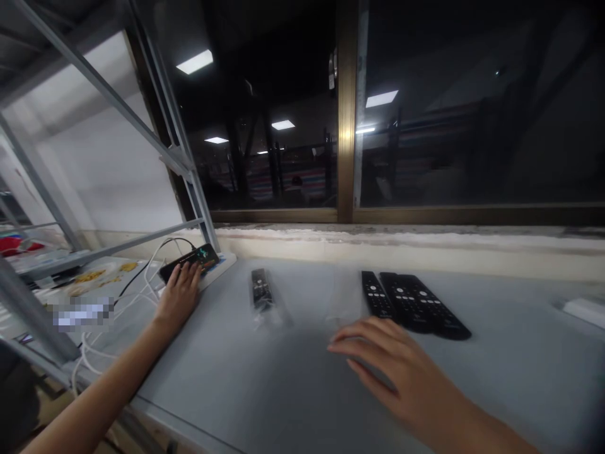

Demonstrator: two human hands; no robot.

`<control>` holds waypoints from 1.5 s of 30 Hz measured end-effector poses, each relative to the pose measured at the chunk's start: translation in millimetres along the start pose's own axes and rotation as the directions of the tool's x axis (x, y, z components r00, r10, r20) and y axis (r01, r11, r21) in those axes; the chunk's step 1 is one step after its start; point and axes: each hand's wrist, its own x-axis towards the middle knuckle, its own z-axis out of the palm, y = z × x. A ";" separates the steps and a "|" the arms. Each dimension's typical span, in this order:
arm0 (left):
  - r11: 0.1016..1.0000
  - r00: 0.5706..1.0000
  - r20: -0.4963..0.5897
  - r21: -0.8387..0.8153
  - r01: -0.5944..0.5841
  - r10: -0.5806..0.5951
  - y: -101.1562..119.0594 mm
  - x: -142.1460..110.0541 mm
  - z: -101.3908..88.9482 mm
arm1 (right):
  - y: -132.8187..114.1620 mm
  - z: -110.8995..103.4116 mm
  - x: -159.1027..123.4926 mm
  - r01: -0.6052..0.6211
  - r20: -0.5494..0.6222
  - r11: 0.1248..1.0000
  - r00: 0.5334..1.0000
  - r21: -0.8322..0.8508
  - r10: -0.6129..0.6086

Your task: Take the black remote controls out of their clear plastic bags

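Observation:
My left hand (pixel 178 296) reaches to the back left of the grey table, its fingers stretched out over the lower edge of a phone (pixel 208 255) with a lit screen. The phone leans at a slant, and a black cable runs to it. My right hand (pixel 378 353) hovers over the table with its fingers apart and holds nothing. Just beyond it, black remote controls (pixel 409 299) lie side by side, partly overlapping. Between my hands is another remote control (pixel 259 287), with clear plastic wrap (pixel 267 318) around its lower end. A faint, blurred clear sheet (pixel 347 293) lies near the right hand.
A grey metal frame (pixel 189 170) rises at the left. White cables (pixel 89 353) tangle beside it, near yellow items (pixel 89 276) on the neighbouring surface. A white object (pixel 586 312) lies at the far right. Behind the table (pixel 246 391) are a ledge and a dark window (pixel 274 145).

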 end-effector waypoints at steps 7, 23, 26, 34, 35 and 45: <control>0.999 0.998 0.048 -0.016 -0.039 0.040 11.8 0.5 -4.9 | -2.6 -2.8 1.4 0.027 -0.023 0.998 0.999 -0.048 -0.029; 0.979 0.947 0.277 -0.162 -0.120 0.162 244.8 87.4 -31.1 | 64.2 -5.9 -22.4 -0.265 -0.087 0.855 0.963 -0.445 0.254; 0.924 0.920 0.377 -0.380 0.048 0.107 292.5 95.6 4.4 | 54.8 9.9 -18.1 -0.175 -0.048 0.884 0.984 -0.433 0.171; 0.784 0.896 0.437 -0.527 0.327 -0.080 315.3 69.6 62.9 | 52.8 40.0 -13.4 -0.125 -0.033 0.929 0.992 -0.348 0.122; 0.767 0.887 0.451 -0.533 0.357 -0.100 313.5 67.2 64.2 | 52.4 41.4 -13.0 -0.143 -0.051 0.931 0.990 -0.336 0.133; 0.517 0.867 0.478 -0.711 0.477 -0.142 326.5 63.1 74.6 | 48.3 37.7 -8.8 -0.316 -0.152 0.902 0.947 -0.293 0.283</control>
